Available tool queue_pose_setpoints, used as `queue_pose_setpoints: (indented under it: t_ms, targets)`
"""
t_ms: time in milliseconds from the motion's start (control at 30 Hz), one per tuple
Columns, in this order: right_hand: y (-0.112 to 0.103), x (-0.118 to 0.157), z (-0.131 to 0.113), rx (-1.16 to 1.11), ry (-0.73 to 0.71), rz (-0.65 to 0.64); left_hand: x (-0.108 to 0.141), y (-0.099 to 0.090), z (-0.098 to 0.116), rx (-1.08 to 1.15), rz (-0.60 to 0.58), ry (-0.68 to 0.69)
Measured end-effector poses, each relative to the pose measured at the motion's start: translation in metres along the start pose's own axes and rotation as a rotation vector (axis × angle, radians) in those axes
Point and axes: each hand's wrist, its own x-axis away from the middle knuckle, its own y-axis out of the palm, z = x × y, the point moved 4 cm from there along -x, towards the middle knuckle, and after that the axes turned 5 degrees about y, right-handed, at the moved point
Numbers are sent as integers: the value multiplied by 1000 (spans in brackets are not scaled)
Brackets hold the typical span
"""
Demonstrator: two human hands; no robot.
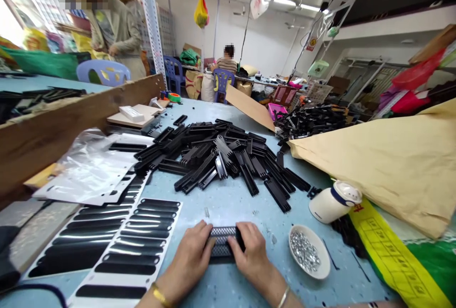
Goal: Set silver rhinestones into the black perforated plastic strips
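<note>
Near the front middle of the blue table, a black part with a mesh-patterned face [221, 241] lies between my two hands. My left hand [194, 251] grips its left end, thumb on top. At the right end my right hand [252, 250] holds it the same way, fingers behind and thumb pressed on the mesh. Beyond them is a heap of long black plastic pieces [203, 156]. Sheets of black adhesive strips [138, 232] lie to the left. A white bowl of small shiny metal pieces [309, 252] stands to the right of my right hand.
A cream bottle [333, 202] lies behind the bowl. Brown paper [384, 151] and a yellow bag [399, 255] cover the right side. A wooden board [81, 122] edges the left, near clear plastic bags [89, 165]. One person [117, 32] stands back left; another sits farther back.
</note>
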Motion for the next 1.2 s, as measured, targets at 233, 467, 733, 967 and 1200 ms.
queue_pose_setpoints:
  t_ms: [233, 467, 733, 967, 1200]
  targets:
    - [-8, 14, 7, -14, -114, 53, -10, -18, -26, -17, -19, -19]
    - [3, -28, 18, -28, -36, 52, -158, -46, -91, -227, -48, -298]
    - [55, -98, -4, 171, -87, -314, -145, -92, -83, -194, 35, -431]
    - [97, -169, -7, 176, -10, -402, -85, -112, -58, 8, 3, -392]
    - [37, -185, 31, -29, 197, -311, -66, -74, -47, -53, -192, -340]
